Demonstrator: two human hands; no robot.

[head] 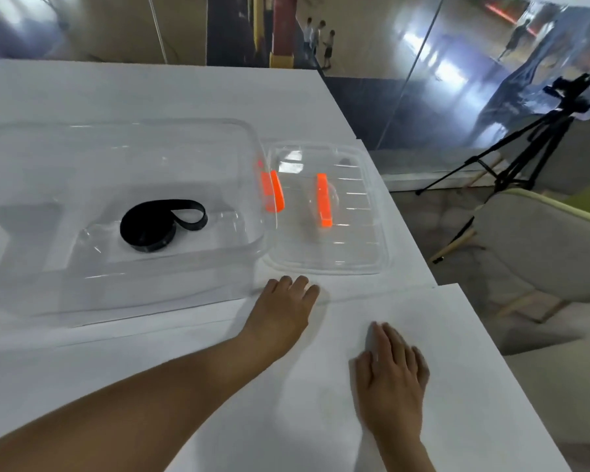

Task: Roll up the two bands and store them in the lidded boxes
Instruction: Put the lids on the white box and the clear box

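A black band [157,223], loosely rolled with one loop sticking out, lies on the floor of a large clear plastic box [123,158] on the white table. To the right of the box lies a smaller clear lid [355,247] with an orange handle [323,205]; another orange clip [272,195] sits on the box's right wall. My left hand [281,308] rests flat on the table just in front of the box's right corner, holding nothing. My right hand [390,376] lies flat on the table nearer to me, fingers spread, also holding nothing. No second band is in view.
The white table [423,335] ends at the right, with a seam between two tabletops. Beyond the edge stand a black camera tripod [525,137] and a pale chair [542,240]. A glass wall runs behind.
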